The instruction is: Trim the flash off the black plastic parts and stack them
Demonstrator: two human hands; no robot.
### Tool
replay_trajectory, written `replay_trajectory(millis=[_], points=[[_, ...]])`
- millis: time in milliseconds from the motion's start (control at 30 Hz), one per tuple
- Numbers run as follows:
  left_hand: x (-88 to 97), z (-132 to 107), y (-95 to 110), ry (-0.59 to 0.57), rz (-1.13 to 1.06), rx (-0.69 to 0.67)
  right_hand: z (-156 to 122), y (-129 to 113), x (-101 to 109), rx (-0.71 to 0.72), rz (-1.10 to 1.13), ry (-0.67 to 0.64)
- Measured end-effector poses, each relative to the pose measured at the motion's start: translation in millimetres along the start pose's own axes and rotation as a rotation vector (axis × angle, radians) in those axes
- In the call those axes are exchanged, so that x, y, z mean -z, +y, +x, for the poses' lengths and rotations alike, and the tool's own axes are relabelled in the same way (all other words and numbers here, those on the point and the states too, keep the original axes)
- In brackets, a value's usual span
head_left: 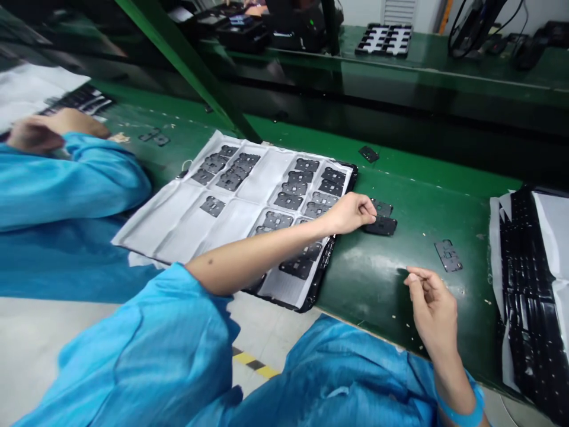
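My left hand (353, 213) reaches over the tray's right edge, its fingertips pinched on the near corner of a thin black plate (383, 226) with small holes. Just behind that one lies a similar plate (383, 207) on the green table. My right hand (433, 305) is above the table at the right, thumb and forefinger drawn together; whether anything small is between them I cannot make out. Beyond its fingers lies another dark plate (448, 255). A black tray lined with a white sheet (175, 213) carries several such plates in its compartments.
On the right stand stacked black trays (527, 296) with white sheets. A co-worker's blue sleeve (75, 178) and hands are at the left. A green post (178, 53) slants down behind the tray. One small dark plate (368, 154) lies farther back, and tiny scraps dot the table.
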State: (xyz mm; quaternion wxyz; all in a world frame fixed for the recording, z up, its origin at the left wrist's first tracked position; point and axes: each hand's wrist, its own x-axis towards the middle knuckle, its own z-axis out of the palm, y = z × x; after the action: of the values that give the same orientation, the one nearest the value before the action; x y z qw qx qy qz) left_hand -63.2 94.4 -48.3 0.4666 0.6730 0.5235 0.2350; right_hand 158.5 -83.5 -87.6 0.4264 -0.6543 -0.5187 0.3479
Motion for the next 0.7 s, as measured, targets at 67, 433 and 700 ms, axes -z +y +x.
replay_trajectory(millis=[67,433,700], points=[[4.9,20.8,-3.0,0.016,0.061,-0.004,-1.0,4.1,0.4,0.006,-0.031,-0.022],[13.8,46.4,-3.7,0.059,0.471,-0.072,-7.2,12.5,-4.2,0.025,-0.036,-0.068],[40.5,99.3,13.9,0.096,0.656,-0.109,-10.7,20.1,-11.7,0.038,-0.009,-0.065]])
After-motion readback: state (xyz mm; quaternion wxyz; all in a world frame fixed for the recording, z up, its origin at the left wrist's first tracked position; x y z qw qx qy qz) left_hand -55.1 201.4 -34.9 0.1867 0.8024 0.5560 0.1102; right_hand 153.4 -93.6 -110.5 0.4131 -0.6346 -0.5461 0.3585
